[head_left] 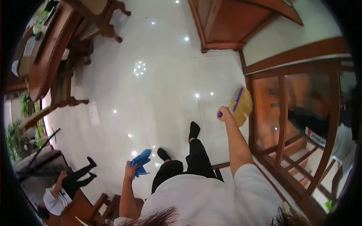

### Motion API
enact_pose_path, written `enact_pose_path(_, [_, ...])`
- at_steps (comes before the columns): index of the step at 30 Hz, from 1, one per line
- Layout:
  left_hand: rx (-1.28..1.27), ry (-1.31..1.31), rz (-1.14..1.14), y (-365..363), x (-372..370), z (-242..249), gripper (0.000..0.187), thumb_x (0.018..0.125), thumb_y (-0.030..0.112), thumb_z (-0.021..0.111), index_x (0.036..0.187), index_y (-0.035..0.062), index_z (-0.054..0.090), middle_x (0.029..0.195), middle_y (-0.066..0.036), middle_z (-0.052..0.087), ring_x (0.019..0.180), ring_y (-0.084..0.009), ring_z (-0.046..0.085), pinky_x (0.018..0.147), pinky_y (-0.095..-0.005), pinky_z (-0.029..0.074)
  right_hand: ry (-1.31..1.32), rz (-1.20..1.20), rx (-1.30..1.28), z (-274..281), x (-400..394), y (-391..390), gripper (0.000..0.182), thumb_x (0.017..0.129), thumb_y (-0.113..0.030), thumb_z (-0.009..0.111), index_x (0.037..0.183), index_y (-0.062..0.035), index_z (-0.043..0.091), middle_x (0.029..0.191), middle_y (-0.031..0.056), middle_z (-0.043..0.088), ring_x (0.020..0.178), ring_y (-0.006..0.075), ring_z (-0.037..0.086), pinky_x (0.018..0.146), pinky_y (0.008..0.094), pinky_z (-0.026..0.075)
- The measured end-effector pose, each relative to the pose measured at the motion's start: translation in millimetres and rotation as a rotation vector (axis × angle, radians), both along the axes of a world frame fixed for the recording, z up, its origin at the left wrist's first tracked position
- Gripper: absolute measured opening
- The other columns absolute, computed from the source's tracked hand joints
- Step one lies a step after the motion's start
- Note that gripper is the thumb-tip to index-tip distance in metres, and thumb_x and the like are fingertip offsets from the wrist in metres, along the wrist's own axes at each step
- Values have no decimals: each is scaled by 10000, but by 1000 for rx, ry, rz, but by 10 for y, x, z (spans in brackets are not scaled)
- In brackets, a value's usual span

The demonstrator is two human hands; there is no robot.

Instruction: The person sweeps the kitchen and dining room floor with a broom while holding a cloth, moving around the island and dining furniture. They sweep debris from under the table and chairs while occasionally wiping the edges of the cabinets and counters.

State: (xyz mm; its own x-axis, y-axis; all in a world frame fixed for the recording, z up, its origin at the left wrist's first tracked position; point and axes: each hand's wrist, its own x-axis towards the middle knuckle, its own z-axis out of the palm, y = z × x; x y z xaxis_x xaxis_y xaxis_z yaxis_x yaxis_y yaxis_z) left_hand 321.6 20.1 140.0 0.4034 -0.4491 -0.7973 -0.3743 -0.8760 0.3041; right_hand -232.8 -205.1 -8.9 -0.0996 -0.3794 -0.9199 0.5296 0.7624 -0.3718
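My left hand [130,170] is closed around a blue cloth [141,162], which hangs loose beside my left leg. Out ahead on the other side, my right hand [225,114] grips the purple handle end of a broom. The broom [246,104] has a wide yellowish fan of bristles with purple and yellow binding, and its head lies by the foot of the wood-framed glass panel. Foreshortening hides most of the handle. My feet in black socks stand on the shiny pale tiles [162,94].
Wood-framed glass [307,109] runs along the right. A wooden cabinet [233,22] stands ahead. At the upper left are a carved table [56,49] and chairs [94,19]. Another person [60,192] sits at the lower left. Lights reflect on the floor.
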Motion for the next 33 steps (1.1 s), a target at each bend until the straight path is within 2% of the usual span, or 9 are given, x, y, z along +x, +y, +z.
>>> enact_pose_path(3, [-49,63,87,188,-122,7,205,735,116,564,857,14,435,705,-91,521,645,-174,539,540,-287,437,350,833,-227,-156,415,-187,77,687,-38,442,621,-78,439,502,62,422,423,185,436,378,354,364])
enact_pose_path(4, [-41,65,108,224,-176,36,205,735,116,564,857,14,435,705,-91,521,645,-174,539,540,-287,437,308,819,-138,-201,581,-155,81,694,-38,431,623,-76,436,499,66,420,417,189,434,370,360,359])
enact_pose_path(5, [-14,100,179,213,-226,100,178,739,86,552,845,21,426,707,-77,511,613,-159,527,504,-287,448,135,216,309,-364,742,-97,81,702,-46,435,624,-64,442,510,86,435,412,208,436,362,384,346])
enact_pose_path(8, [24,145,287,404,-90,6,165,740,75,543,829,20,416,704,-64,498,573,-132,510,474,-286,461,111,958,89,-924,1198,483,64,732,-51,457,759,4,475,580,123,515,485,204,527,352,355,402])
enact_pose_path(14, [-96,59,356,1274,466,-651,257,714,140,592,865,-2,441,709,-105,537,598,-159,519,514,-292,425,-206,687,248,207,3331,1230,138,732,-99,487,601,-71,455,520,85,447,444,202,485,352,327,348])
enact_pose_path(17, [-67,-37,334,1435,651,-526,257,711,138,593,859,-5,439,712,-88,528,602,-159,515,513,-290,433,-122,1117,214,585,4597,1218,120,694,31,478,590,-19,444,467,84,432,386,199,452,336,310,343])
enact_pose_path(22, [-107,-85,427,2195,1136,-724,264,703,138,595,862,-15,450,728,-120,544,613,-178,534,506,-303,438,-593,1043,228,596,5526,909,142,714,-53,541,615,-44,441,487,58,436,358,152,398,328,265,311])
enact_pose_path(25, [-107,-43,533,2379,1289,-646,252,698,114,577,866,-23,447,739,-134,549,610,-193,549,493,-312,448,-672,1046,105,729,5041,573,159,784,-113,507,644,-69,446,409,-9,343,318,98,350,297,255,270])
enact_pose_path(33, [-215,149,732,2615,1704,-1006,243,722,43,523,905,-64,403,720,-143,551,541,-213,571,445,-302,479,271,1340,-49,2637,2296,1316,311,771,-62,463,1081,-46,441,420,28,403,302,128,376,332,266,352])
